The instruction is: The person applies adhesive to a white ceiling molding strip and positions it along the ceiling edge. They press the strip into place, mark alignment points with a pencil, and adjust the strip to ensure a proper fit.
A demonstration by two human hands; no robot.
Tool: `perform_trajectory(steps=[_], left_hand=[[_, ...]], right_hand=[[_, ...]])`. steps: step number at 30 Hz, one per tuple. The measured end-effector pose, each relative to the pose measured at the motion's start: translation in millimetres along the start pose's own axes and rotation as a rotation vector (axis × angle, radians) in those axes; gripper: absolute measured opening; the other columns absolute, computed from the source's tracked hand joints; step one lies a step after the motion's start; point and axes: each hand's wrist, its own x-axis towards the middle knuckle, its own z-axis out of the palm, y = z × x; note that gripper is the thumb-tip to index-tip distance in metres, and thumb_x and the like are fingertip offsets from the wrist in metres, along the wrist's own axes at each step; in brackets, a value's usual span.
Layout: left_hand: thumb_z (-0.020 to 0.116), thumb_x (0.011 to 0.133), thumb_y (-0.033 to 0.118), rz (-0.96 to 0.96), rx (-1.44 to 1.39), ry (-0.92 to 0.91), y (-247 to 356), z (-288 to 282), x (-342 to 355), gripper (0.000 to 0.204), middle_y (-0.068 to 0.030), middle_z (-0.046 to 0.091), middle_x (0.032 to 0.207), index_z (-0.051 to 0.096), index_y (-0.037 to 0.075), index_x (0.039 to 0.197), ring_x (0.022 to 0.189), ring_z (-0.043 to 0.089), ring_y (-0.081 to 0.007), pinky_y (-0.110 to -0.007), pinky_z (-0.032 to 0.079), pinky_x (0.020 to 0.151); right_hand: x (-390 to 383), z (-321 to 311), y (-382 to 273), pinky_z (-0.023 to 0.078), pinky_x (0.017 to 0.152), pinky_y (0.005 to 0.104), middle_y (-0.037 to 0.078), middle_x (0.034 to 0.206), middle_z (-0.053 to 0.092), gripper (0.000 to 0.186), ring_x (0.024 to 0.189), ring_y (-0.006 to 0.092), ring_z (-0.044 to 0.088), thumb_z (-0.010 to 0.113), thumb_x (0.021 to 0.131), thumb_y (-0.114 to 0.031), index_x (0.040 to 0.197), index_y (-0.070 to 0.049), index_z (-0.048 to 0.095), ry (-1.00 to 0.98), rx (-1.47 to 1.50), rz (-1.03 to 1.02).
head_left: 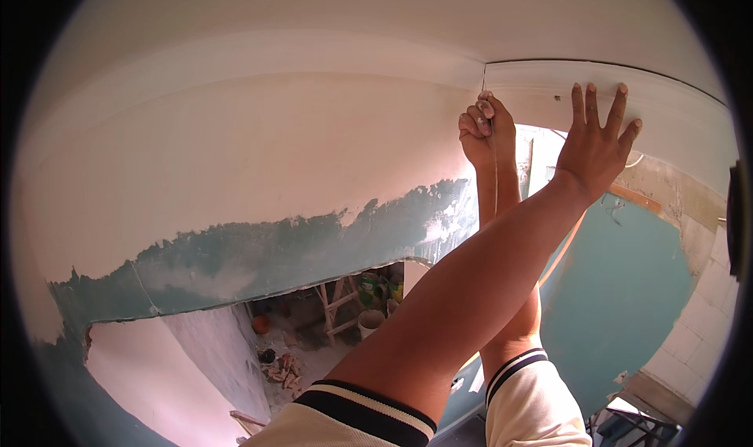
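Teal wall (616,259) below left hand (594,147)

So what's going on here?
Someone has their arms crossed up near the ceiling. The left hand is spread against a pale cornice strip. The right hand is a fist by the strip's corner end, seemingly closed around a thin strand; what it is, I can't tell. A dark line shows along the strip's top edge. The wall alongside is pale above, ragged blue-green below.
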Motion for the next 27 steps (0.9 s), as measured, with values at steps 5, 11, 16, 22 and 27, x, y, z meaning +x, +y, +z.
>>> perform_trajectory(steps=[5,11,16,22,27], left_hand=[[0.059,0.099,0.023,0.002,-0.017,-0.009,1,0,1,0.046,-0.0268,0.033,0.162,0.058,0.020,0.144,0.135,0.046,-0.0595,-0.076,0.020,0.117],[0.058,0.100,0.023,0.006,-0.010,-0.050,0,-2,0,0.046,-0.0263,0.032,0.162,0.057,0.020,0.146,0.136,0.045,-0.0593,-0.076,0.020,0.117],[0.059,0.100,0.024,0.001,-0.010,-0.033,1,0,2,0.047,-0.0253,0.030,0.163,0.055,0.021,0.147,0.137,0.044,-0.0589,-0.076,0.018,0.117],[0.059,0.100,0.025,-0.026,-0.039,-0.046,2,-1,1,0.047,-0.0246,0.029,0.164,0.055,0.022,0.147,0.137,0.043,-0.0587,-0.077,0.018,0.117],[0.058,0.100,0.026,-0.022,-0.024,-0.033,1,1,1,0.047,-0.0239,0.030,0.164,0.055,0.022,0.147,0.138,0.043,-0.0586,-0.077,0.017,0.117]], right_hand=[[12,-4,-8,0.025,0.040,0.0215,-0.004,0.058,0.049,0.014,0.042,0.0055,0.035,0.048,0.105,-0.004,0.094,-0.003,0.056,-0.059,0.057,0.020],[22,5,-8,0.026,0.040,0.0212,-0.003,0.058,0.050,0.014,0.041,0.0055,0.034,0.050,0.104,-0.003,0.092,-0.003,0.056,-0.057,0.088,0.038],[14,2,-5,0.025,0.040,0.0216,-0.003,0.058,0.051,0.014,0.041,0.0055,0.033,0.050,0.104,-0.003,0.092,-0.003,0.056,-0.140,0.044,-0.021],[21,5,-1,0.026,0.040,0.0214,-0.004,0.057,0.049,0.017,0.040,0.0061,0.031,0.048,0.105,-0.003,0.089,-0.003,0.055,-0.091,0.065,-0.013],[15,20,-1,0.026,0.041,0.0214,-0.004,0.058,0.048,0.020,0.042,0.0063,0.032,0.046,0.105,-0.004,0.087,-0.005,0.055,-0.062,-0.022,-0.062]])
